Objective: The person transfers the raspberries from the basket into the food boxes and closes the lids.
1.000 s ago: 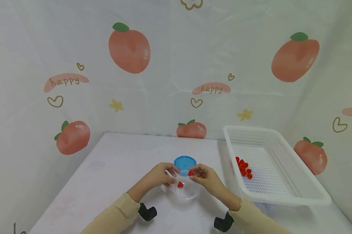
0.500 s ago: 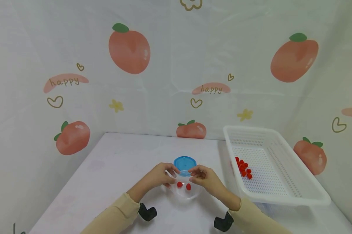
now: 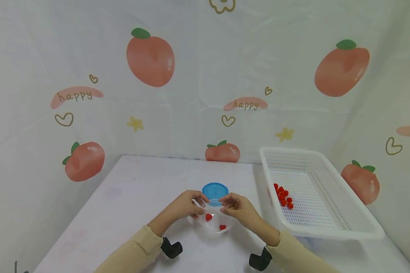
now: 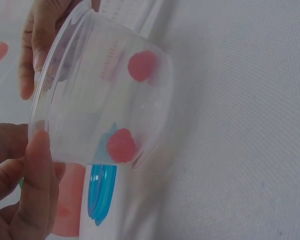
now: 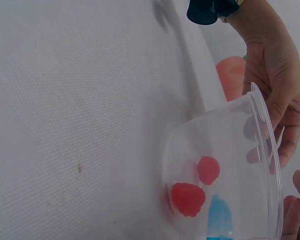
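Observation:
A clear round plastic tub [image 4: 77, 117] stands on the table before me, with two red raspberries [image 3: 208, 217] lying apart on its bottom. My left hand [image 3: 188, 204] pinches the tub's rim from the left, thumb on the outside. Over the right part of the rim hovers my right hand [image 3: 239, 207], fingers loosely bent and holding nothing. In the right wrist view, one raspberry [image 5: 188, 199] looks larger through the clear wall. Just behind the tub lies a blue round lid [image 3: 215, 189], partly seen through the plastic in both wrist views.
To the right sits a white perforated basket [image 3: 331, 234], with several more raspberries [image 3: 282, 196] clustered at its left side. The white table [image 3: 140, 182] ends at a fruit-printed cloth backdrop [image 3: 184, 106]. Black wrist mounts [image 3: 172, 248] hang under both forearms.
The right hand has let go of a raspberry, which dropped into the tub and rolled toward its near right side. The other raspberry turned slightly. The left hand has stayed on the rim.

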Motion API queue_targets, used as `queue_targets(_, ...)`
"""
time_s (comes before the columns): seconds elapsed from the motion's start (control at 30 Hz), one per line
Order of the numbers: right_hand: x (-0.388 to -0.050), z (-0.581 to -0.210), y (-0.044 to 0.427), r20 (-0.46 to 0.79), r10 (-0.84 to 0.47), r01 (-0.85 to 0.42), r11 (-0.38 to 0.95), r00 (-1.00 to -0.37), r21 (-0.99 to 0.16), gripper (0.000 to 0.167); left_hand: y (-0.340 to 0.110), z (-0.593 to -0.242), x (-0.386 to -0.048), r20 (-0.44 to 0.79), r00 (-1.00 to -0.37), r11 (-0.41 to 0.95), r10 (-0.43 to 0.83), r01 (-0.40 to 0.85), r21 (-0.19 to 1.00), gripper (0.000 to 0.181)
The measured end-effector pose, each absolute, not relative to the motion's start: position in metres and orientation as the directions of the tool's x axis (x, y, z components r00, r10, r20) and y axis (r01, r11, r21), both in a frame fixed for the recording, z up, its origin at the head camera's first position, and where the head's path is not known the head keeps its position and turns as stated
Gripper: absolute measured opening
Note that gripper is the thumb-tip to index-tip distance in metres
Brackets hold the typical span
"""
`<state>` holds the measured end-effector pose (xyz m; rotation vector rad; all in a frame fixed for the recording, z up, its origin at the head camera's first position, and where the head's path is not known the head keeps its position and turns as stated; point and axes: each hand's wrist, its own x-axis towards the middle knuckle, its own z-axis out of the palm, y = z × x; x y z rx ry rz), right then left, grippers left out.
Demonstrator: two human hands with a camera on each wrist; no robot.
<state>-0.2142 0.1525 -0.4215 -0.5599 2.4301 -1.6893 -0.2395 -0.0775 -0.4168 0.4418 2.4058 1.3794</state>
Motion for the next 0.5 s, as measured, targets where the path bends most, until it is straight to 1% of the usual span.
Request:
queue_targets(0.23,-0.2135,-0.4197,0.1518,0.092,-0.367,-0.213,0.302,-0.925,-0.929,0.030,-0.0781,-0.4174,-0.2390,-0.130,-0.893,0.465,0.430,0.096,0.880,0.027)
queue_targets(0.5,-0.2137,-0.4171,0.1532,0.095,-0.386,-0.219,0.292,-0.918,-0.931,0.032,-0.0777,-0.4152,-0.2381,-0.133,-0.894,0.480,0.428,0.100,0.872,0.027)
